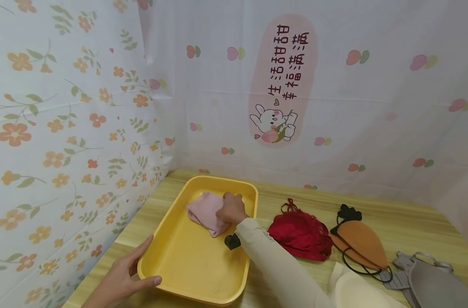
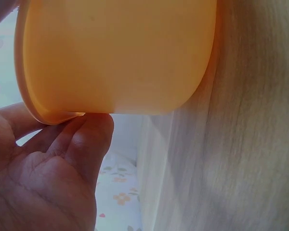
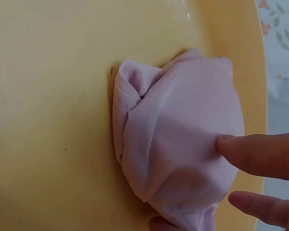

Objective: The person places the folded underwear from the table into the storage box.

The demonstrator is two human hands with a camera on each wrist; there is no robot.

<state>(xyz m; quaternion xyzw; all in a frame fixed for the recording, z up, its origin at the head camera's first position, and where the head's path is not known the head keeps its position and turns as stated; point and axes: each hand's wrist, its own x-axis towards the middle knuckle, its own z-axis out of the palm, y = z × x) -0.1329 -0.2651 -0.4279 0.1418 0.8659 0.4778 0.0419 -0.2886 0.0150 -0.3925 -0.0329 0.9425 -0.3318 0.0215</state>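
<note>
A folded pink garment (image 1: 207,212) lies in the far part of a yellow plastic tub (image 1: 187,273). My right hand (image 1: 233,208) is over the garment's right side. In the right wrist view, one fairly straight finger (image 3: 260,153) touches the smooth pink cloth (image 3: 197,110), a second finger is beside its edge, and another fingertip shows at its lower end. At the tub's near left corner my left hand (image 1: 127,273) grips the rim, thumb at the front edge. Seen from the left wrist, bent fingers (image 2: 89,139) press the tub's outer wall (image 2: 120,57) under the lip.
Right of the tub lie a red lacy garment (image 1: 301,235), a brown bra (image 1: 362,241) with black straps, a cream cup-shaped piece (image 1: 359,291) and a grey bra (image 1: 434,280). The wooden table (image 1: 407,222) meets patterned cloth walls (image 1: 218,107) at back and left.
</note>
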